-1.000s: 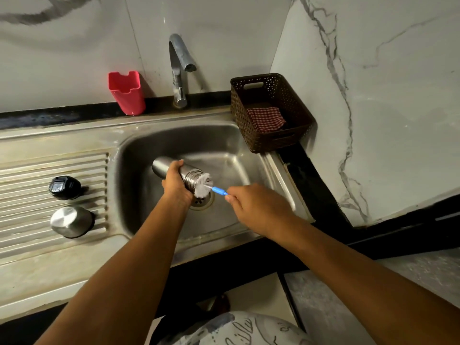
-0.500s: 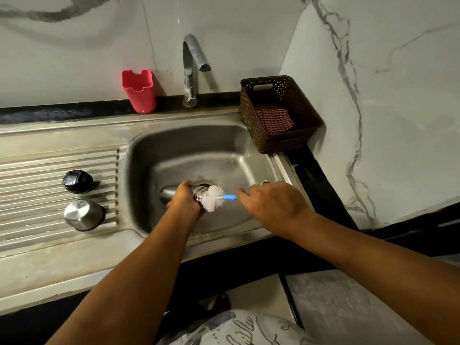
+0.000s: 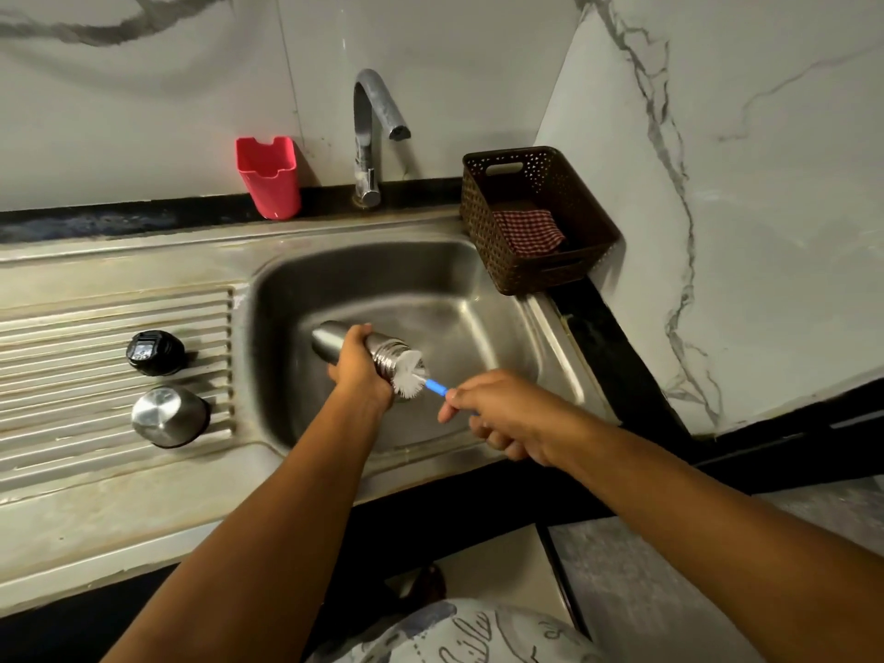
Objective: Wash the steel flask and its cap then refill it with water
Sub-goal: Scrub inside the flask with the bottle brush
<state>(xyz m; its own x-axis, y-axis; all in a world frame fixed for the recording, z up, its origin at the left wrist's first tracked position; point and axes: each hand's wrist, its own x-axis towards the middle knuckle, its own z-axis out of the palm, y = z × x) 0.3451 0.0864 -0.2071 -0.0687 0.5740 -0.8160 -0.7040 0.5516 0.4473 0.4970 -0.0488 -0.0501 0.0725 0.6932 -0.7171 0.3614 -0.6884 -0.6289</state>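
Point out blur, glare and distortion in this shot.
Head view: motion blur smears the sink wall behind the flask and bottle brush; a bright glare patch sits on the steel cap; the wide-angle lens bows the drainboard ridges; the faucet is sharp.

Brushed steel flask and sink, dull sheen; white bristle brush; glossy red plastic cup; checked cloth in perforated plastic basket

Items are being counted: one flask, one brush, one cap, one black lid, one cup, one basket, one cloth, one tap.
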